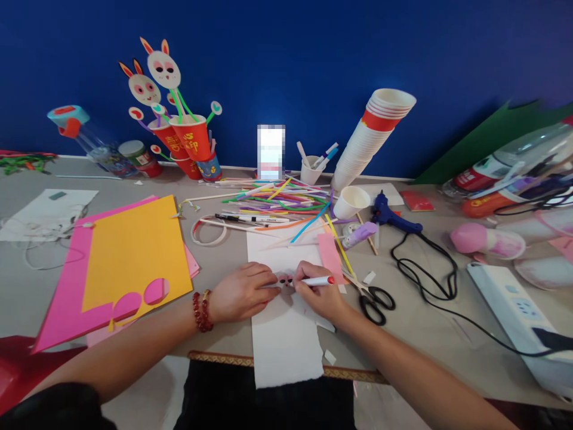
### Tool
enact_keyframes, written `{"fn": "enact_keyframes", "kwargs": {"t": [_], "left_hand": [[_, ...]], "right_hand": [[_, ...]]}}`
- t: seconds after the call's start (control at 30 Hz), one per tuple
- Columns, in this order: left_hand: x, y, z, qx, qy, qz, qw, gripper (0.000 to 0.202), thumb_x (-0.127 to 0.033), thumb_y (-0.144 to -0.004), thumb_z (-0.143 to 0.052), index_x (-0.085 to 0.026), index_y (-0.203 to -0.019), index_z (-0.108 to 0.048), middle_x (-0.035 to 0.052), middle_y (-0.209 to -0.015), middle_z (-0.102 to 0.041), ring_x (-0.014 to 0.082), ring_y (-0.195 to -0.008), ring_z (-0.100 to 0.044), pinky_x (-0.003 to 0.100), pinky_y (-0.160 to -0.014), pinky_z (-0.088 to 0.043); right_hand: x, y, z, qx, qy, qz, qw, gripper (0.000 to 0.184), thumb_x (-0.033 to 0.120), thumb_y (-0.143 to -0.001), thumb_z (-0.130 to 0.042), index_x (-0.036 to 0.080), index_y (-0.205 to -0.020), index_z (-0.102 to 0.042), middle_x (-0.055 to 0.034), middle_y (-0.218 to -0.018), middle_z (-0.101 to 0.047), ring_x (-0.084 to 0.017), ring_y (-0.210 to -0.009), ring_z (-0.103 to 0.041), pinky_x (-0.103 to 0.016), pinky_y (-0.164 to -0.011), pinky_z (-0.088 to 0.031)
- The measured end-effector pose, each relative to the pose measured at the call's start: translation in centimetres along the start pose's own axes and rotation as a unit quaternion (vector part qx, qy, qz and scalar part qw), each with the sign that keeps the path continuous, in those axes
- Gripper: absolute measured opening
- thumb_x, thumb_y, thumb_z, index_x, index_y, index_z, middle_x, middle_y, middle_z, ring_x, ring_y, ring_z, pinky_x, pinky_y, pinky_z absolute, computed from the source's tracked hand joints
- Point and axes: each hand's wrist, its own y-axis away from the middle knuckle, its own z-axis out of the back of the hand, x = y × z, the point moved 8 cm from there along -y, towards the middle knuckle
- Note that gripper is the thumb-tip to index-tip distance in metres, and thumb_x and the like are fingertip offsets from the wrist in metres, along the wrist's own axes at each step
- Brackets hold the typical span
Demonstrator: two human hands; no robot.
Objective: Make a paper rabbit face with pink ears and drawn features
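My left hand (242, 292) rests on a white paper sheet (284, 334), its fingers pressed down on a small round paper face (285, 279). My right hand (320, 294) is closed round a red-capped marker (319, 280), whose tip meets the small face. A red bead bracelet (201, 310) circles my left wrist. Black-handled scissors (371, 295) lie just right of my right hand. A pink paper strip (330, 257) lies beyond it.
Yellow card (134, 251) with round holes lies on pink card (67, 286) at left. Several coloured straws (286, 203), a paper cup stack (371, 131), a blue glue gun (394, 218) with black cord, bunny cups (188, 137) and a power strip (514, 304) surround the sheet.
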Motion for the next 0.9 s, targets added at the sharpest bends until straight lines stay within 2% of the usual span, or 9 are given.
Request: {"fn": "enact_keyframes", "kwargs": {"t": [0.9], "left_hand": [[0.05,-0.04,0.0,-0.001,0.002,0.006,1.0,0.022,-0.021,-0.09,-0.054,-0.019,-0.111,-0.061,0.0109,-0.111,-0.063,0.0252,-0.107,-0.055,0.042,-0.096,-0.046]], "right_hand": [[0.35,-0.08,0.08,-0.006,-0.006,0.0,1.0,0.014,0.017,-0.079,-0.051,0.021,-0.066,-0.049,0.0028,-0.06,-0.055,-0.012,-0.052,-0.044,-0.024,-0.051,-0.031]]}}
